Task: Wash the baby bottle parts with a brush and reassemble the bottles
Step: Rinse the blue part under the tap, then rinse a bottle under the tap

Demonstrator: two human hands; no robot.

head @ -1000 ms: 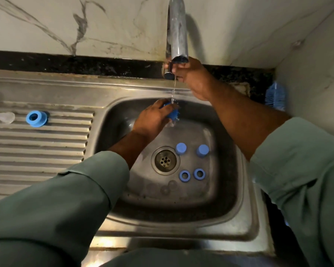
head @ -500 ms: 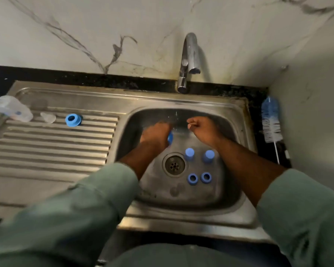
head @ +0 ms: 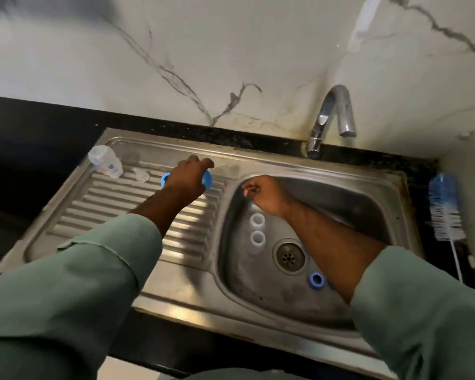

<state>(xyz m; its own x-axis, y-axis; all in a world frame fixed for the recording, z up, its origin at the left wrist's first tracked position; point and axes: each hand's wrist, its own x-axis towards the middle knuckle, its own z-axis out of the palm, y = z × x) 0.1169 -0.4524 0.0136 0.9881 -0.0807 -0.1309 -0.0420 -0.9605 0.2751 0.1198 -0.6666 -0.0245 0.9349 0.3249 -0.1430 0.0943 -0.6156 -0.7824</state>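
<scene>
My left hand (head: 188, 176) reaches over the ribbed drainboard (head: 115, 215) with its fingers curled down around a blue bottle ring (head: 207, 179). A second blue ring (head: 165, 179) shows at the hand's left edge. My right hand (head: 263, 196) hovers at the left rim of the basin (head: 362, 215), fingers loosely curled with nothing in them. In the basin lie two pale caps (head: 257, 220) (head: 257, 238) and a blue ring (head: 316, 280); another blue piece (head: 330, 283) is mostly hidden by my right forearm. A clear bottle (head: 104, 161) and a clear teat (head: 141, 174) lie on the drainboard.
A blue-and-white bottle brush (head: 444, 209) lies on the dark counter right of the sink, against the side wall. The tap (head: 329, 119) stands behind the basin with no water running. The drain (head: 290, 256) sits mid-basin.
My left hand moved out of the basin to the left with the blue ring, onto the drainboard by the other ring. The right hand left the tap, and the view swung left.
</scene>
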